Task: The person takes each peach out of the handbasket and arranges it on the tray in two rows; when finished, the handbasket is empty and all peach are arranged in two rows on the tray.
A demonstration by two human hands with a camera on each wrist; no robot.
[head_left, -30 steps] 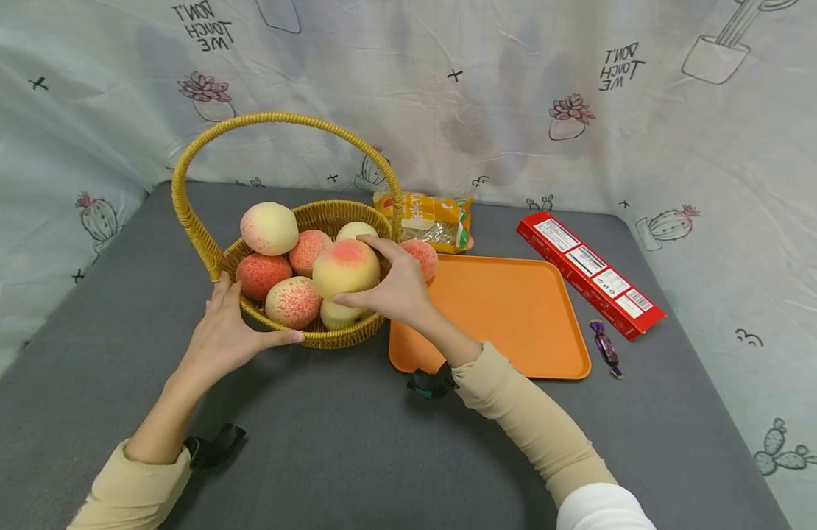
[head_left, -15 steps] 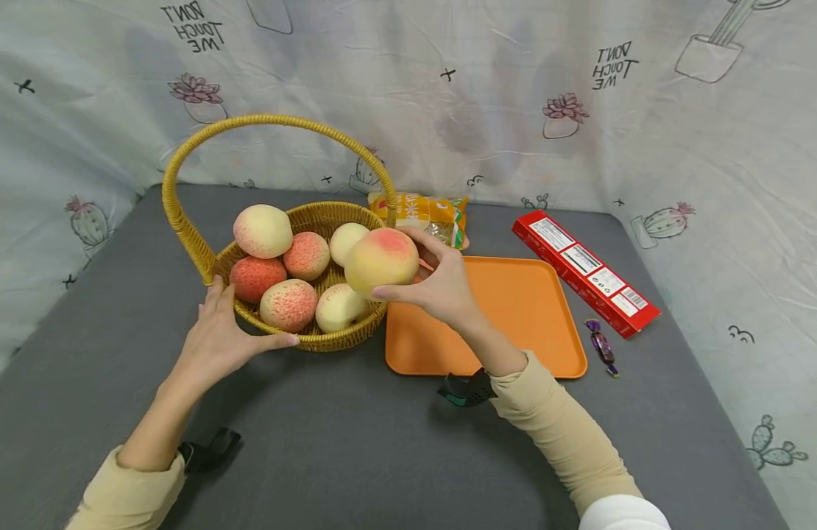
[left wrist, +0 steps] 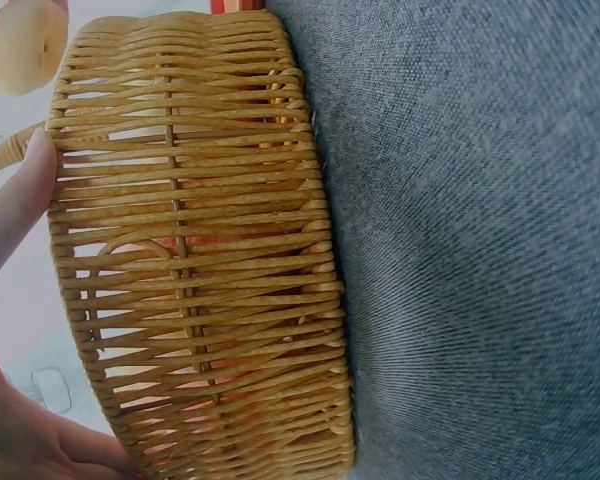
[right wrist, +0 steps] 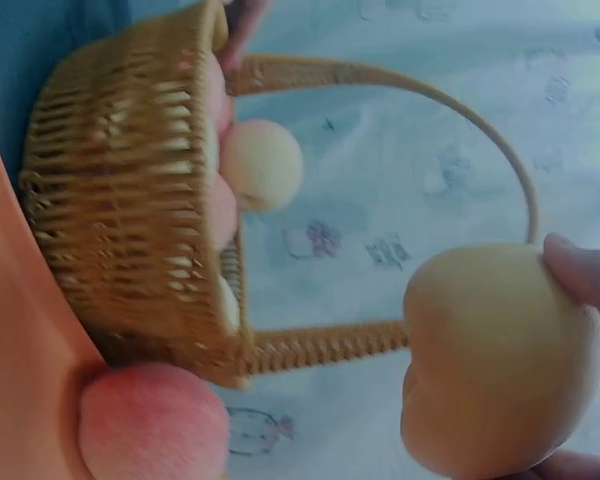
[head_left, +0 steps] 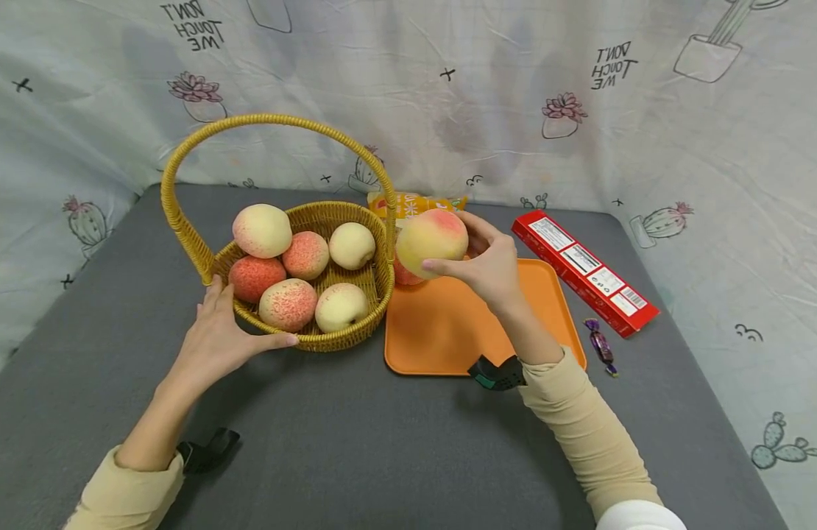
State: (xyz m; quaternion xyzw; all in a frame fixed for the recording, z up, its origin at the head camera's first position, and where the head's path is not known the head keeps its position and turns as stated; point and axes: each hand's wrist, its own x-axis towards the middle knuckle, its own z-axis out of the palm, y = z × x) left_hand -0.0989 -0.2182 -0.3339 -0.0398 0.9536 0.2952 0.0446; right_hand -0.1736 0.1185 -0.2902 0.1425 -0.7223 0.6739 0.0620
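My right hand point(head_left: 488, 265) grips a large yellow peach with a red blush point(head_left: 432, 243), thumb in front and fingers behind. The peach is held in the air over the left part of an orange tray point(head_left: 441, 338). In the right wrist view the same peach point(right wrist: 500, 360) shows its pale side and crease. My left hand point(head_left: 223, 335) touches the yellow wicker basket point(head_left: 345, 338) at its near left rim, thumb and fingers spread apart. Several peaches lie in the basket, among them a pale one point(head_left: 263, 230) on top. A pinkish peach point(right wrist: 155, 425) sits on the tray beside the basket.
Behind the tray lies an orange food packet point(head_left: 415, 204), partly hidden by the held peach. A long red box point(head_left: 587, 272) and a purple wrapped candy point(head_left: 602, 346) lie to the right. The basket's tall handle point(head_left: 276, 119) arches over it. A patterned cloth hangs behind the table.
My right hand has lifted the large peach out of the basket and carried it right, over the tray. The left hand stays at the basket's rim.
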